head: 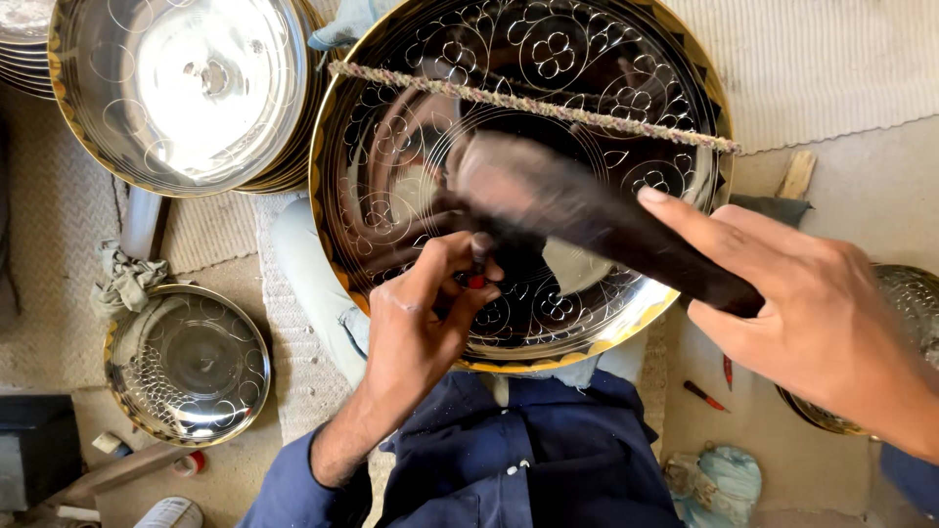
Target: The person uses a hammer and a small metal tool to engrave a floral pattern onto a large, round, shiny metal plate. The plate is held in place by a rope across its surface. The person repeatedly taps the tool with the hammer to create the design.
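A large round metal tray (626, 68) with engraved flower and scroll patterns and a gold rim rests on my lap. A twisted cord (548, 106) stretches across its upper part. My left hand (421, 313) pinches a small engraving tool with a red part (476, 281) against the tray's surface, near the lower middle. My right hand (802, 303) grips a dark wooden mallet (587, 215), blurred with motion, with its head above the tool.
A stack of shiny trays (186, 88) lies at the upper left. A smaller engraved bowl (188, 364) sits on the floor at left beside a rag (122, 279). Another perforated dish (905, 303) shows at the right edge. Small red-handled tools (704, 394) lie on the floor.
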